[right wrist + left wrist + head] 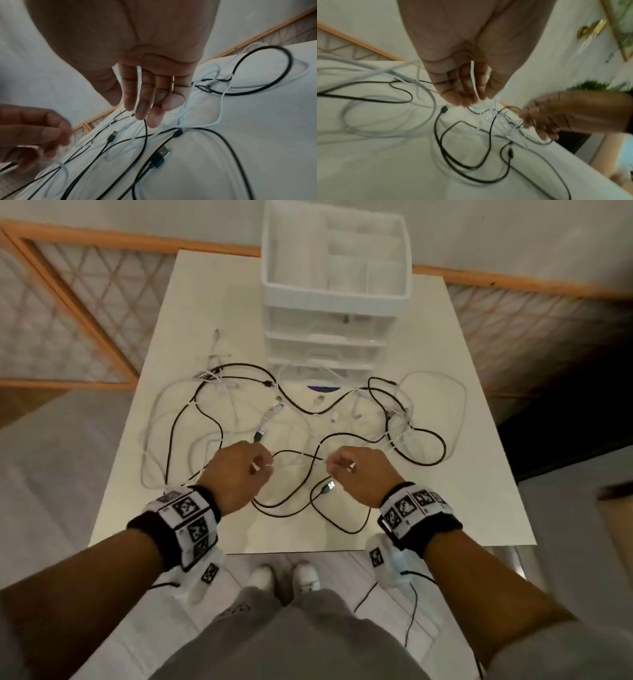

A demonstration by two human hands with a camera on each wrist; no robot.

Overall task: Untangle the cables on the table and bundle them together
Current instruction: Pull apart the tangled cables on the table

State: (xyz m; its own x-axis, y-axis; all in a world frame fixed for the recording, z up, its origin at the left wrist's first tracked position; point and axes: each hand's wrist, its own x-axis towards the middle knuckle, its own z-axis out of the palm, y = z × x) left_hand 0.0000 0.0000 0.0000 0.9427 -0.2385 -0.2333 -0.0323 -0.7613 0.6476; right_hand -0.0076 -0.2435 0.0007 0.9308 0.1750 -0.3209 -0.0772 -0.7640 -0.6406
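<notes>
Black cables [442, 440] and white cables [150, 419] lie tangled across the white table [472, 481]. My left hand [239, 474] and right hand [359, 474] hover over the near middle of the tangle, both curled. Each pinches a thin white cable [298, 461] that runs between them. The left wrist view shows this white cable [473, 78] lying along my left hand's fingers [464, 88]. In the right wrist view the white cable [138, 81] passes between my right hand's fingers [154, 92]. A black USB plug [329, 486] lies just below my right hand.
A white plastic drawer unit [335, 296] with an open top tray stands at the back middle of the table. The table's front edge [308, 551] is close to my wrists. A wooden lattice screen [68, 313] stands on the left, with floor around the table.
</notes>
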